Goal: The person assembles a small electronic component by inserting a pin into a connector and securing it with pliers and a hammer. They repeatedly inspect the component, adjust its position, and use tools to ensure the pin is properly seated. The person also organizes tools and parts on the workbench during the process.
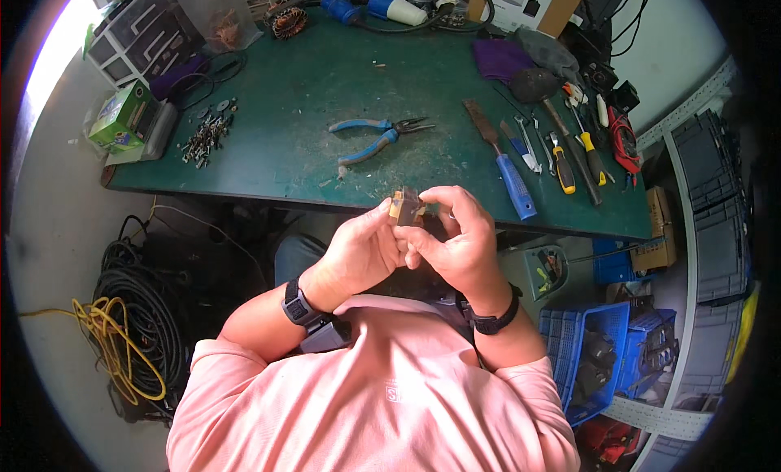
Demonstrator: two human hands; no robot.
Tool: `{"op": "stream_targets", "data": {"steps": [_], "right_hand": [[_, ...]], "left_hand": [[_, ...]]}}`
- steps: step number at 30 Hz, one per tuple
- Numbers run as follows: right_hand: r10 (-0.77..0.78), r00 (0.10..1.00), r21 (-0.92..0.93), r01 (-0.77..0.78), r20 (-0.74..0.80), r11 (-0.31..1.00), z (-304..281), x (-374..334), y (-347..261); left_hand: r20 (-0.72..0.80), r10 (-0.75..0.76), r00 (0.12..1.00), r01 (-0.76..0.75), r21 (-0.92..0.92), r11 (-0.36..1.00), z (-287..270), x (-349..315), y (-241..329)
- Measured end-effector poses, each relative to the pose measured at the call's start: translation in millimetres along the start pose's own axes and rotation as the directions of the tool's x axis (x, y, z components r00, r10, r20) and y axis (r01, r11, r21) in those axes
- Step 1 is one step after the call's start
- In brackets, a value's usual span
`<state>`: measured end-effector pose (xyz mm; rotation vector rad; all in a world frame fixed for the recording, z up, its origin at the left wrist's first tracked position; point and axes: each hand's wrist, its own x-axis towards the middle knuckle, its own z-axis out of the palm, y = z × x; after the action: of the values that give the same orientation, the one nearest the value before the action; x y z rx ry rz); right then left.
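Observation:
Just off the table's near edge, both my hands hold a small transformer (405, 209), a dark block with yellow sides. My left hand (364, 248) grips it from the left, thumb against its yellow side. From the right, my right hand (457, 238) closes on it, with the thumb low in front and the index finger at its upper right corner. The fingers partly cover its lower part. Beyond it on the green table (285, 73) lie blue-handled long-nose pliers (382, 138), jaws pointing right.
To the right lie a blue-handled chisel-like tool (508, 175), a yellow-black screwdriver (562, 164) and a mallet (561, 118). A pile of screws (205, 138) sits at left near a green box (124, 118). Coiled cables (134, 334) lie at lower left, blue crates (598, 350) at lower right.

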<state>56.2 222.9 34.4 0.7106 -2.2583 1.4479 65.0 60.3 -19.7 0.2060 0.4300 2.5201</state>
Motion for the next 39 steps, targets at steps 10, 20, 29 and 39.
{"op": "stream_targets", "data": {"steps": [10,20,29,39], "right_hand": [[-0.07,0.998,-0.006,0.07,0.012,0.998,-6.8,-5.1,5.4],[-0.044,0.999,0.013,0.044,0.013,0.999,-5.4,-7.3,6.2],[-0.057,0.998,-0.033,0.056,-0.014,0.998,-2.1,-5.3,9.0],[0.009,0.998,-0.014,-0.008,0.056,1.0,-5.6,-5.9,9.5]], "left_hand": [[-0.006,0.086,0.996,-0.082,0.245,0.966,8.3,-1.7,10.4],[-0.043,0.2,0.979,-0.172,0.362,0.916,12.8,-0.8,14.3],[-0.185,0.311,0.932,-0.122,0.649,0.751,18.6,3.3,9.7],[-0.137,0.144,0.98,-0.083,0.378,0.922,8.1,-1.5,14.5]]}}
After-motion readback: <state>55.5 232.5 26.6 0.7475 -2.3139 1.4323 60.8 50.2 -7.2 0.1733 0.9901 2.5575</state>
